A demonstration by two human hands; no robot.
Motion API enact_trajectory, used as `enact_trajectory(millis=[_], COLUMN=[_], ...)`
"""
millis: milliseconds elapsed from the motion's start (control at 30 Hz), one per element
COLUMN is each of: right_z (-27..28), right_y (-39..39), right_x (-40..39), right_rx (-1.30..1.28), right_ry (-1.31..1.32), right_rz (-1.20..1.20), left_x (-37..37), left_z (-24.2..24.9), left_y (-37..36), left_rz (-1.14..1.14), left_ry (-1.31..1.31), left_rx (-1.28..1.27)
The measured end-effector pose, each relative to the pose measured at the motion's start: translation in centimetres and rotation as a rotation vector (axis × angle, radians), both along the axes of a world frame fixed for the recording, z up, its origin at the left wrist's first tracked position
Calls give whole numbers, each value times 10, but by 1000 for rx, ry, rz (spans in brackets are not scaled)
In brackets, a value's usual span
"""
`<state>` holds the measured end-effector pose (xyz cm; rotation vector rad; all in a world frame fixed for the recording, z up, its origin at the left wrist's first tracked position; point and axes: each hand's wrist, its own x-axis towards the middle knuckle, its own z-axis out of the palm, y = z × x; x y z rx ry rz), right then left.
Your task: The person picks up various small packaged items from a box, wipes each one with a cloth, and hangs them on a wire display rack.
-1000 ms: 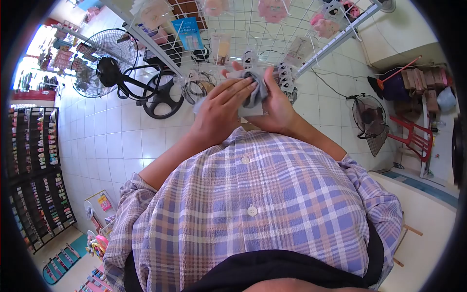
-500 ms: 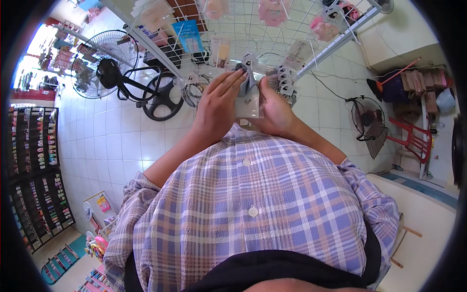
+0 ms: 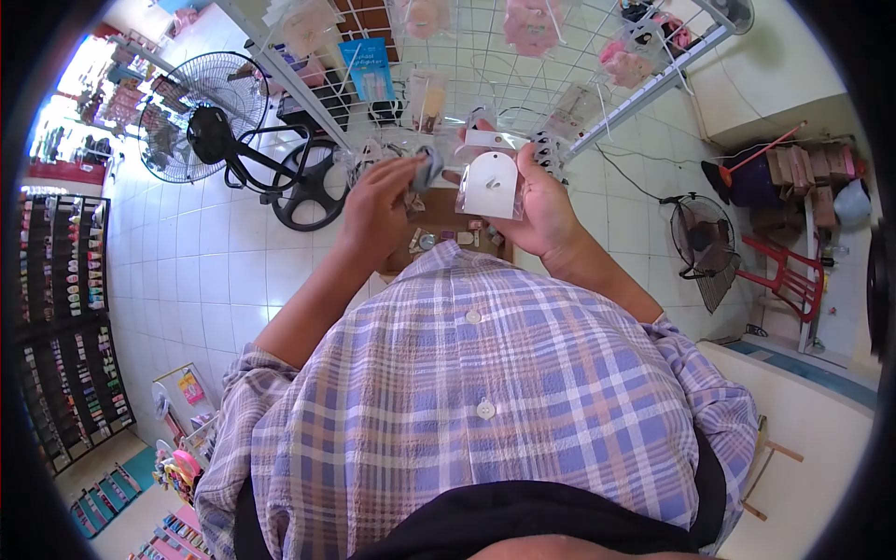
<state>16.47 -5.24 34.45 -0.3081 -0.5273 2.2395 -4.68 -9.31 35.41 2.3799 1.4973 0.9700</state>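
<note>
My left hand (image 3: 375,201) is closed on a bunched grey cloth (image 3: 429,169), which shows beyond the fingertips. To its right, my right hand (image 3: 546,207) grips a clear plastic packet with a white card (image 3: 492,187) in it. The thumb lies along the packet's right edge, and the fingers are mostly hidden behind it. The card has a rounded top with a small hole. The cloth and the packet are apart.
A white wire rack (image 3: 476,70) hung with packaged goods stands just beyond my hands. Below them is a brown box (image 3: 439,207) with small items. A black fan (image 3: 210,135) stands left, another fan (image 3: 707,229) and a red chair (image 3: 789,271) right.
My left hand has moved left, away from the packet, with the grey cloth in it. The packet, in my right hand, now shows its white card in full.
</note>
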Motion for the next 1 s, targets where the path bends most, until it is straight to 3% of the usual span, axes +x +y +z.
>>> enact_trajectory(millis=[67, 133, 167, 233, 500, 600, 633, 700, 767, 833, 867, 900, 967, 1000], right_z=[-6, -12, -11, 2, 20, 25, 10, -1, -9, -12, -13, -10, -4, -8], right_y=[2, 4, 2, -2, 4, 4, 16, 21, 22, 22, 18, 13, 8, 10], right_x=[-2, -4, -6, -9, -20, -43, -12, -12, -16, -23, -27, -32, -40, -39], right_rx=[5, -56, -55, -17, 21, 106, 109, 128, 166, 267, 270, 279, 387, 461], right_ry=[-57, -10, -11, 133, 133, -164, -147, -253, -346, -256, -209, -202, -289, -302], right_rz=[-9, 84, 88, 70, 7, -168, -173, -226, -226, -160, -139, -143, -239, -234], left_x=[9, 29, 36, 45, 8, -33, -10, -29, -17, -14, -10, -4, 10, 18], left_z=[15, 28, 24, 13, 1, -12, -23, -21, 14, 30, 31, 29, 26, 35], left_y=[-8, -12, -12, -12, -17, -17, -5, 0, 1, 5, 8, 10, 15, 13], left_rz=[138, -2, 2, -315, -163, 127, 122, 145, 66, 77, -21, -25, 40, 121], left_ry=[-98, -81, -81, 12, 38, -28, -11, -1004, -982, -891, -767, -760, -595, -685], left_rx=[-20, 251, 251, 240, 328, 142, 147, -638, -609, -807, -634, -626, -419, -469])
